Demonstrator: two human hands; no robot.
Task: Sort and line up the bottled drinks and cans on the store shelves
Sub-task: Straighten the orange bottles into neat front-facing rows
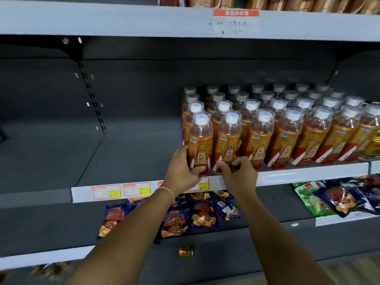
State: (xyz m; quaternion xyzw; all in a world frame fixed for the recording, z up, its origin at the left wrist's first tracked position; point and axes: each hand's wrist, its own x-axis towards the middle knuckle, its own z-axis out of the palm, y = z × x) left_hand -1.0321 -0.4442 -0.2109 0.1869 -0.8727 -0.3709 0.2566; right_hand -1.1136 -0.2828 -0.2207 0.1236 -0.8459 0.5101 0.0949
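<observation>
One small gold can (186, 251) is sitting alone on a lower level, well below the grey metal shelf (308, 174) that is bearing the drinks. Dark blue and orange snack bags (185, 217) are lying flat just under that shelf, and green and blue snack packets (320, 199) are lying under its right part. Red-bordered price tags (121, 191) are sticking to the shelf's front lip, and the left wrist is covering part of one more.

The left hand (181, 171) is gripping the front left orange bottle (200, 140), a white-capped plastic one at the shelf's front edge. Its thumb is crossing the foot of the label and its fingers are wrapping round the far side. The right hand (239, 175) is gripping the neighbouring orange bottle (229, 138) low down, thumb and fingers curling round its base. Both bottles are standing upright and touching.

Many matching orange bottles (287, 130) are standing in rows several deep on the shelf's right part, behind and beside the held pair. Gold cans (375, 145) are showing at the shelf's right end. Above the shelf, a pale grey upper shelf (123, 19) is carrying a handwritten price label (236, 21) and tan packages (298, 3).
</observation>
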